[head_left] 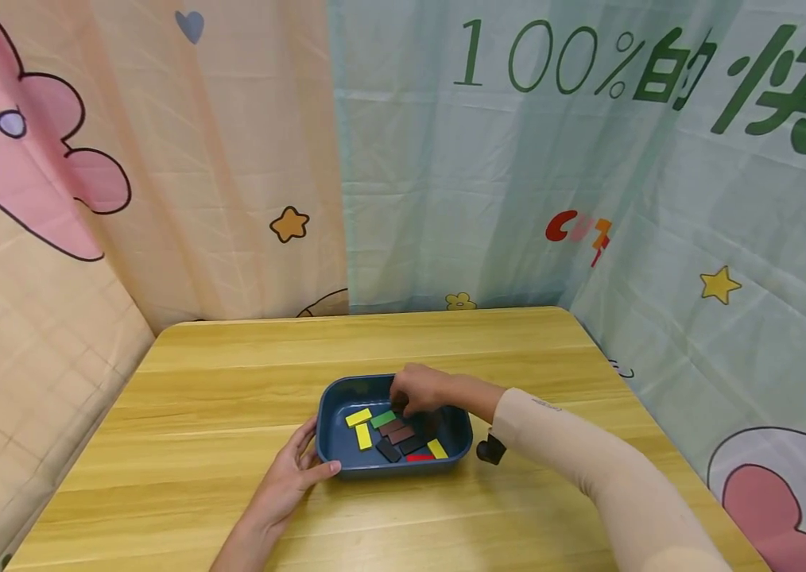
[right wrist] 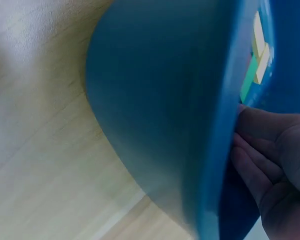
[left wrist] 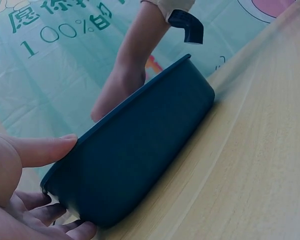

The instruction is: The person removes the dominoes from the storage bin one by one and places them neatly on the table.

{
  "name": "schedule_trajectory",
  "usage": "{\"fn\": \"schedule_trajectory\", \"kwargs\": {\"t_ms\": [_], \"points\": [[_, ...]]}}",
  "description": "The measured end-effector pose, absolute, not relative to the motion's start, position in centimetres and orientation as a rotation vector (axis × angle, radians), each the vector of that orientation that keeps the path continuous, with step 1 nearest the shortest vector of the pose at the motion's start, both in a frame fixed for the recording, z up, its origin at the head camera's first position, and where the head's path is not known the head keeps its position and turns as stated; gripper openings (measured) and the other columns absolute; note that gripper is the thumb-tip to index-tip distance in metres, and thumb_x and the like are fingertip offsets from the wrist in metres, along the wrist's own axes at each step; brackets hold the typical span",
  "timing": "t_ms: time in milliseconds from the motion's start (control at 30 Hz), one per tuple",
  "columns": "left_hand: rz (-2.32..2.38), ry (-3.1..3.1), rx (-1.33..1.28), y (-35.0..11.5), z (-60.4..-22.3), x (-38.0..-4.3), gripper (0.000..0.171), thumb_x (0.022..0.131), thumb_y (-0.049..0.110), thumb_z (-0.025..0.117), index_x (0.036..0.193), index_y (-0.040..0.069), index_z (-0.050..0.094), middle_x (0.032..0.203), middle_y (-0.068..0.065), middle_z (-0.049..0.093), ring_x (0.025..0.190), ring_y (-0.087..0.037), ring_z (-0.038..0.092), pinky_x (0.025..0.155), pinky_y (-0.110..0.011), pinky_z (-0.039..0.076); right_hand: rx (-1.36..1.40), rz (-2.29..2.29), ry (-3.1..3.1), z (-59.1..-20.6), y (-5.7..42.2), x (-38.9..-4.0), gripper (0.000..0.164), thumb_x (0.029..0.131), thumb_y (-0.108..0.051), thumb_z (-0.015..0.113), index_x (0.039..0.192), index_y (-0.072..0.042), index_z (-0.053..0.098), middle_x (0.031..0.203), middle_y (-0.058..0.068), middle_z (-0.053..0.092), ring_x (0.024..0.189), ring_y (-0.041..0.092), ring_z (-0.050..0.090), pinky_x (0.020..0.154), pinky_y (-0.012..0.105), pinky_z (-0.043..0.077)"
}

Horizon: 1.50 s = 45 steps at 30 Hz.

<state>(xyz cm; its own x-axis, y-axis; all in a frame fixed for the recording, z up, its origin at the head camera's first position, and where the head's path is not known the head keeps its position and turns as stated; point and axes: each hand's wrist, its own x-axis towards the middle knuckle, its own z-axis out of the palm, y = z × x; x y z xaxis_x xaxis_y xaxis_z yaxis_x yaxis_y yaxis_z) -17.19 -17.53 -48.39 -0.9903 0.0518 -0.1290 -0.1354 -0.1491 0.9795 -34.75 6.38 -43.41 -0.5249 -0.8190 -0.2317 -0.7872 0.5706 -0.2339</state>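
A dark blue tub (head_left: 396, 471) stands on the table with small flat rectangular blocks inside. At its left front corner my left hand (head_left: 293, 469) grips it, the thumb on the rim and the other fingers against the outer side, as the left wrist view also shows. My right hand (head_left: 420, 388) reaches over the back rim into the tub with bent fingers. The rim hides its fingertips in the right wrist view, so whether they pinch a block cannot be told. Near them lie a green block (head_left: 383, 419), brown blocks (head_left: 400, 434) and black blocks (head_left: 388, 450).
Yellow blocks (head_left: 363, 436) lie at the tub's left and front right, with a red block (head_left: 420, 457) by the front wall. Wood-grain table (head_left: 231, 397) surrounds the tub. Printed curtains (head_left: 446, 159) hang behind and at both sides. A black wrist mount (head_left: 491, 450) juts below the right sleeve.
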Motion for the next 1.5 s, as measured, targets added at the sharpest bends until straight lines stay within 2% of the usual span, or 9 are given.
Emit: {"fn": "schedule_trajectory", "kwargs": {"t_ms": [300,467,567,633,867,1133,1333,1500], "points": [[2.281,1.969,-0.122,-17.3,-48.7,-17.5,0.09,0.088,-0.005,0.077,0.161,0.003,0.026,0.168,-0.023,0.018,0.151,-0.041,0.026,0.112,-0.041,0.039,-1.419,0.003,2.512,-43.8,5.7,-35.1,0.016,0.087,-0.008,0.085,0.102,-0.012,0.081,0.089,-0.007,0.073,0.081,0.003,0.065,0.073,0.016,0.055],[2.288,1.969,-0.115,-17.5,-48.7,-17.3,0.089,0.089,-0.004,0.076,0.161,0.003,0.025,0.168,-0.023,0.018,0.151,-0.042,0.026,0.109,-0.034,0.043,-1.442,-0.009,2.453,-43.8,5.6,-35.5,0.017,0.089,-0.004,0.082,0.105,-0.01,0.08,0.092,-0.006,0.074,0.085,0.004,0.067,0.075,0.016,0.055],[2.286,1.972,-0.116,-17.5,-48.6,-17.2,0.089,0.089,-0.004,0.076,0.161,0.002,0.025,0.168,-0.023,0.017,0.151,-0.042,0.026,0.108,-0.033,0.043,-1.424,-0.019,2.429,-43.5,5.5,-35.8,0.02,0.09,-0.002,0.08,0.109,-0.008,0.081,0.096,-0.003,0.076,0.087,0.006,0.068,0.077,0.018,0.057],[2.283,1.973,-0.132,-17.5,-48.5,-17.2,0.089,0.089,-0.004,0.077,0.161,0.002,0.026,0.168,-0.023,0.017,0.151,-0.042,0.026,0.111,-0.039,0.041,-1.406,-0.031,2.425,-43.3,5.4,-35.9,0.021,0.09,-0.001,0.078,0.11,-0.008,0.081,0.098,-0.003,0.076,0.088,0.006,0.069,0.077,0.019,0.057],[2.289,1.968,-0.142,-17.4,-48.4,-17.2,0.09,0.088,-0.006,0.077,0.161,0.003,0.026,0.168,-0.023,0.017,0.151,-0.042,0.024,0.112,-0.04,0.04,-1.367,-0.102,2.416,-42.7,5.9,-35.8,0.022,0.091,0.002,0.074,0.11,-0.008,0.081,0.099,-0.003,0.075,0.088,0.006,0.068,0.079,0.02,0.057],[2.281,1.983,-0.14,-17.4,-48.3,-17.1,0.09,0.088,-0.007,0.076,0.161,0.002,0.025,0.167,-0.025,0.017,0.151,-0.045,0.023,0.115,-0.05,0.033,-1.331,-0.247,2.403,-41.9,7.2,-35.6,0.021,0.091,-0.002,0.072,0.109,-0.01,0.079,0.095,-0.007,0.071,0.084,0.007,0.063,0.078,0.02,0.056],[2.268,1.993,-0.156,-17.3,-48.3,-17.2,0.089,0.089,-0.006,0.077,0.162,0.003,0.026,0.167,-0.025,0.018,0.15,-0.046,0.025,0.115,-0.054,0.032,-1.302,-0.329,2.456,-40.2,8.9,-35.5,0.015,0.09,-0.005,0.073,0.102,-0.012,0.076,0.087,-0.008,0.068,0.078,0.01,0.061,0.072,0.023,0.056],[2.255,2.008,-0.158,-17.4,-48.2,-17.2,0.089,0.089,-0.005,0.076,0.162,0.003,0.025,0.167,-0.026,0.017,0.149,-0.047,0.026,0.116,-0.056,0.031,-1.29,-0.424,2.473,-38.9,10.7,-35.7,0.015,0.088,-0.004,0.072,0.1,-0.013,0.074,0.088,-0.009,0.067,0.08,0.01,0.064,0.074,0.025,0.057]]}}
